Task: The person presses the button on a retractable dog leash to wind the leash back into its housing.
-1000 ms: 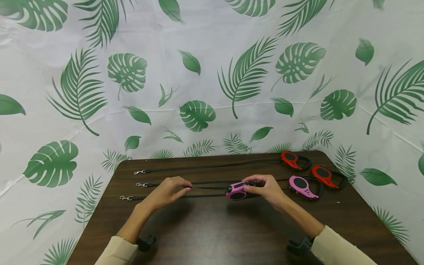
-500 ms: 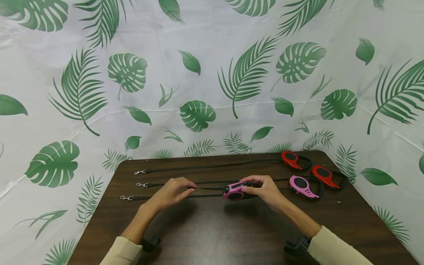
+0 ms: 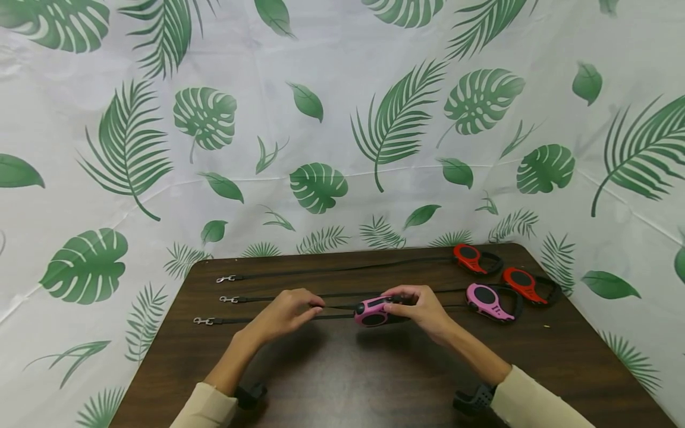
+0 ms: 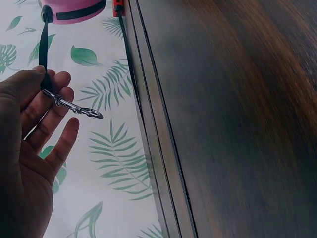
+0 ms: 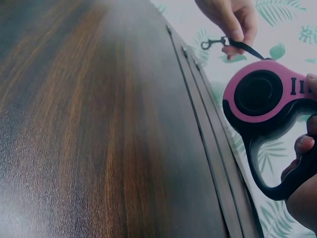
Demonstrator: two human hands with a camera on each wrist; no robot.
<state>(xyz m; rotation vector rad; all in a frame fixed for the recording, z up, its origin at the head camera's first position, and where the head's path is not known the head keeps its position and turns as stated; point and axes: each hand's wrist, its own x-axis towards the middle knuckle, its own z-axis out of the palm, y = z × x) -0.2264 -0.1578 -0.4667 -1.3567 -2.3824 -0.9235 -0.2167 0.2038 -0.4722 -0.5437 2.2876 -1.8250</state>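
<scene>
From my head view, my right hand (image 3: 425,309) covers the handle end of the pink leash reel (image 3: 373,311), so only its rounded front shows there; the right wrist view cuts off my hand and the reel's far edge, showing just fingertips curled through the black handle loop. My grip on that reel is closed around the handle, and the reel sits raised just above the dark wooden surface (image 3: 342,380), near its middle.

My left hand (image 3: 286,312) pinches the black strap (image 4: 43,54) coming out of the reel, thumb against forefinger, with the other fingers loosely spread. The silver clip (image 4: 74,107) hangs just past my fingers in the left wrist view. How much strap runs between my hands is hard to judge from above, since it overlaps the other straps lying there.

Behind, three more reels lie at the surface's far right: a second pink reel (image 3: 489,302) and two red reels (image 3: 473,259), their straps stretched leftward.
</scene>
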